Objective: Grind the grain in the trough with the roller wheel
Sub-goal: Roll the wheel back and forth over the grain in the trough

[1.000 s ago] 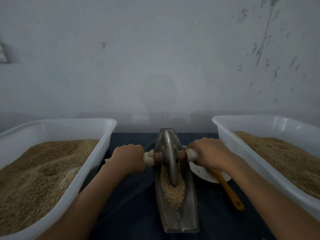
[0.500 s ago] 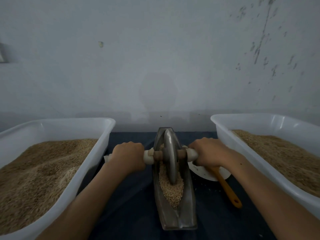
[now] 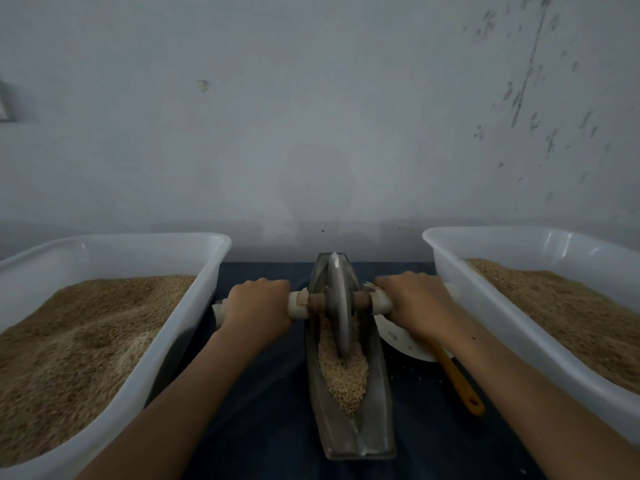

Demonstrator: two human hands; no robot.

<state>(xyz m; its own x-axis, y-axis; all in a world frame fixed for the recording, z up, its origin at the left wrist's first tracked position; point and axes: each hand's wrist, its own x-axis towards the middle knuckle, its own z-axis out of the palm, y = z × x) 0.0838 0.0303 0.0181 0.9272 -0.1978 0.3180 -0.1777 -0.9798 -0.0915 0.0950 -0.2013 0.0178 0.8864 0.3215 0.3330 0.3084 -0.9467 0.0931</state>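
Note:
A narrow boat-shaped metal trough [image 3: 375, 431] lies lengthwise on the dark cloth in front of me. Pale grain [image 3: 344, 379] fills its near and middle part. A metal roller wheel [image 3: 338, 306] stands upright in the trough's far half, on a wooden axle with white-wrapped handles. My left hand [image 3: 258, 306] grips the left handle. My right hand [image 3: 414, 303] grips the right handle. Both fists are level, one on each side of the trough.
Two large white plastic tubs of brown grain flank the trough, one at the left [image 3: 145, 362] and one at the right [image 3: 512, 327]. A white dish [image 3: 401, 341] and an orange-handled utensil [image 3: 460, 386] lie under my right wrist. A grey wall stands close behind.
The wheel has rolled a little farther away from me along the trough, and both hands moved forward with it. More grain now shows behind the wheel.

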